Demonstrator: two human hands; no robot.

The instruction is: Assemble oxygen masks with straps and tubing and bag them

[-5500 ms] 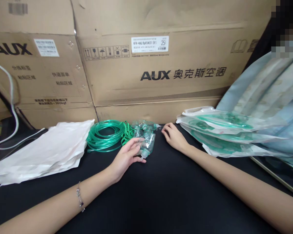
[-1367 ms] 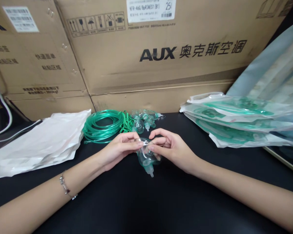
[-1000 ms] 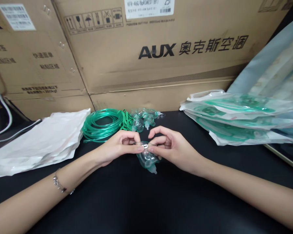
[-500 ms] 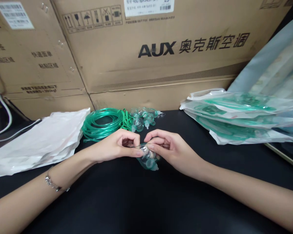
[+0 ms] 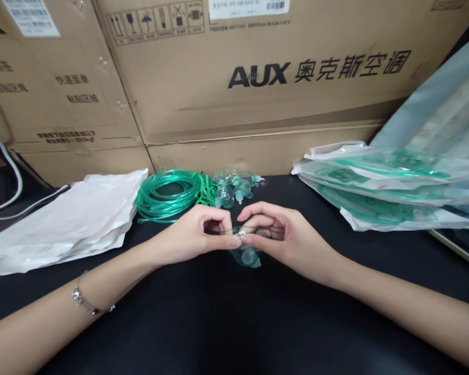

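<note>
A clear, green-tinted oxygen mask (image 5: 248,257) is held between my two hands above the black table (image 5: 219,317). My left hand (image 5: 197,234) pinches its upper left edge between thumb and curled fingers. On the other side, my right hand (image 5: 285,237) has its thumb pressed on the mask close to my left thumb, fingers curled behind, with the index finger arched off it. A small shiny piece on the mask shows between the thumbs, mostly covered. Beyond my hands lie several similar masks (image 5: 240,188), bunched green elastic straps (image 5: 206,191) and coiled green tubing (image 5: 150,203).
White flat pouches (image 5: 66,213) are stacked at the left. At the right lies a pile of clear-fronted packs (image 5: 394,192) with green contents. Large cardboard boxes (image 5: 258,109) stand along the back. A white cable (image 5: 13,187) runs at the far left.
The view has shifted slightly. My right index finger has lifted away from the mask, and my thumbs are closer together, covering more of the shiny piece. Both hands keep hold of the mask.
</note>
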